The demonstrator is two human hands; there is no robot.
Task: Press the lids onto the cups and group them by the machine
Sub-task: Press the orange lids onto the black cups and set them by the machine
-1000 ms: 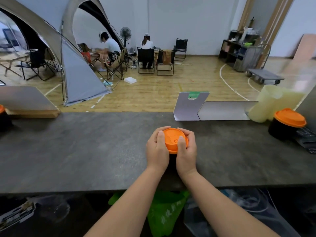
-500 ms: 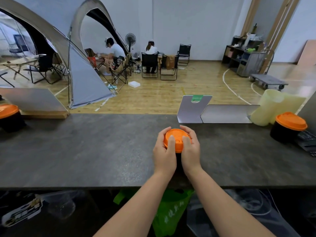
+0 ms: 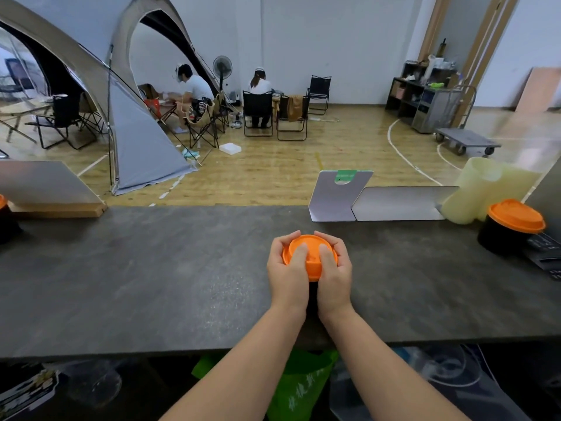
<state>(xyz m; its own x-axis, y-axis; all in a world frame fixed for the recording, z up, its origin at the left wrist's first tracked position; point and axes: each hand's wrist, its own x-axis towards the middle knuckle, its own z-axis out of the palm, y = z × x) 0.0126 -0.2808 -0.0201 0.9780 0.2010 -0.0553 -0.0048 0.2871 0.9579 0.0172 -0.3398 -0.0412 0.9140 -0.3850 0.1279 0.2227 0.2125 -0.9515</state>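
Mid-surface, near its front edge: lid-seating under way.
Left hand [image 3: 287, 273] and right hand [image 3: 334, 273] clasp the black cup [image 3: 312, 291], thumbs pressing its orange lid [image 3: 309, 253] down.

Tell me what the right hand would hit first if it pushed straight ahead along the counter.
Probably the folded grey card standing at the counter's far edge; the right hand now grips the orange lid. Depth is hard to judge.

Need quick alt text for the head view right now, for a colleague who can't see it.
Both hands, left hand and right hand, grip an orange lid on a black cup at the middle of a dark counter, thumbs on top. Another lidded cup stands at far right.
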